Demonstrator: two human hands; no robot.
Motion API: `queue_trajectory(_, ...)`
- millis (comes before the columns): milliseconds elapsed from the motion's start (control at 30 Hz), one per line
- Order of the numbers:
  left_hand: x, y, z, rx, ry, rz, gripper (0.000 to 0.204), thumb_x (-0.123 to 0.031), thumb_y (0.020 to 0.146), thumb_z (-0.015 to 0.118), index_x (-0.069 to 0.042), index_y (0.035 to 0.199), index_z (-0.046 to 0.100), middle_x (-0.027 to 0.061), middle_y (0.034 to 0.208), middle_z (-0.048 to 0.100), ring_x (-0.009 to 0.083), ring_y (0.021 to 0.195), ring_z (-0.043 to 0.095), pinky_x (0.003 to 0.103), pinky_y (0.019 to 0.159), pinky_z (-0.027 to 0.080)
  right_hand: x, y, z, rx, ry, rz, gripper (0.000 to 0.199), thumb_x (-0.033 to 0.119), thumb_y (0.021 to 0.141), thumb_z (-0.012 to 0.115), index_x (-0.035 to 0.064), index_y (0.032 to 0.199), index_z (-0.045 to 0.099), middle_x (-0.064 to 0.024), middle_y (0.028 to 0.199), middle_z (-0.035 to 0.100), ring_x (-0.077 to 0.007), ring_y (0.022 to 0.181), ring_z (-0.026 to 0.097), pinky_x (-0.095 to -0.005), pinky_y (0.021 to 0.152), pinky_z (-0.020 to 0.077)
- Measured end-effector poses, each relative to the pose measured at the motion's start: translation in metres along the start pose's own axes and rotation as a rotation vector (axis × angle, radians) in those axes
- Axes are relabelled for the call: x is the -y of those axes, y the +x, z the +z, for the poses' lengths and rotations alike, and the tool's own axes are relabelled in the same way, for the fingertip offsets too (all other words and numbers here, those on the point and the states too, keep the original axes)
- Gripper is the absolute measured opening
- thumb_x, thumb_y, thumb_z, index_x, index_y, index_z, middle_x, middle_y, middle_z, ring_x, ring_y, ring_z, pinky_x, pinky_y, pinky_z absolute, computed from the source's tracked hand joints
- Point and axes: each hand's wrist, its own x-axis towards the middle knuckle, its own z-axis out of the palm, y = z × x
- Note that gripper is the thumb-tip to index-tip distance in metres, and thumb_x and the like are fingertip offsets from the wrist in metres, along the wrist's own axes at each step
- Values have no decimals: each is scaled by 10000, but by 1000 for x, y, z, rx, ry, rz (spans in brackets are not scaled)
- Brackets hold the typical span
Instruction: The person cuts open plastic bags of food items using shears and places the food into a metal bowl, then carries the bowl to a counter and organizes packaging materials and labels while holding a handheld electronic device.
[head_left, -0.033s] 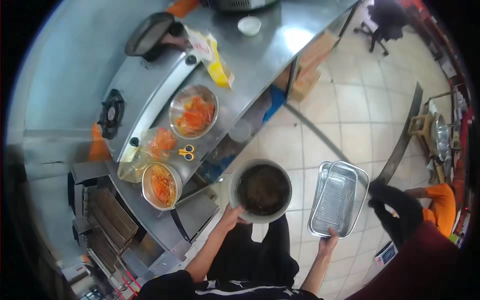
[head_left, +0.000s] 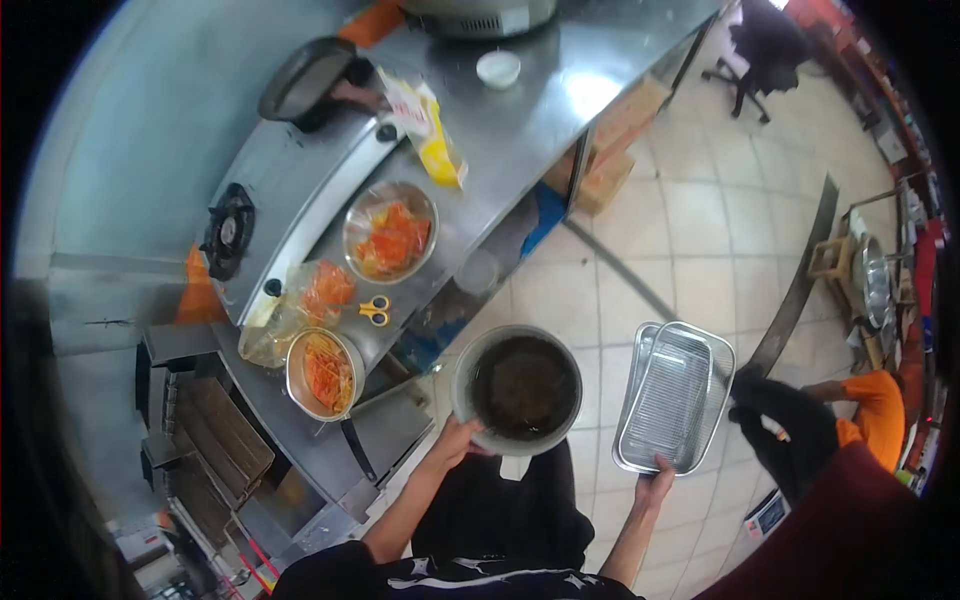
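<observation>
My left hand (head_left: 456, 443) grips the near-left rim of a round grey pot (head_left: 467, 345), with fingers closed on it. Inside the pot lies a dark brown content (head_left: 525, 388), too dim to name. To the right, my right hand (head_left: 655, 482) pinches the near edge of rectangular metal trays (head_left: 672, 410). The upper tray has a ribbed or perforated bottom; another rim shows under its left side. Nothing shows inside the trays. Both pot and trays are held above the tiled floor, apart from each other.
At left, a steel counter (head_left: 520, 140) bears a metal bowl of orange-red food (head_left: 392, 245), a handled pot (head_left: 325, 375), yellow scissors (head_left: 375, 310) and a burner (head_left: 230, 230). Someone's dark red sleeve (head_left: 835, 530) is close at right, beyond it a person in orange (head_left: 875, 415).
The pot in my left hand has shifted slightly left and nearer to me. The trays in my right hand have barely moved. The whole view has shifted a little.
</observation>
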Motion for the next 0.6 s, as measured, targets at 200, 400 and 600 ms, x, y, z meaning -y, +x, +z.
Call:
queue_trajectory(200, -96, -101, 1, 23, 0, 136, 445, -26, 816, 517, -24, 1240, 380, 172, 1027, 562, 334, 863, 646, 473, 554, 598, 45, 2, 124, 200, -39, -145, 606, -53, 749, 508, -58, 1336, 360, -163, 1298, 468, -301, 1163, 495, -419, 1021, 406)
queue_trajectory(400, -201, -156, -31, -139, -64, 233, 510, -29, 789, 553, -44, 1267, 375, 154, 1019, 568, 336, 871, 640, 478, 559, 591, 44, 22, 245, 292, -8, 17, 581, -46, 740, 498, -48, 1312, 394, -167, 1269, 493, -310, 1148, 511, -435, 1018, 418)
queue_trajectory(600, -262, -165, -119, -503, -265, 494, 444, -57, 815, 510, -13, 1241, 395, 175, 1027, 588, 315, 795, 662, 453, 550, 600, 18, 42, 329, 356, -64, 60, 645, -66, 715, 489, -54, 1344, 346, -188, 1310, 461, -331, 1184, 482, -469, 1033, 395)
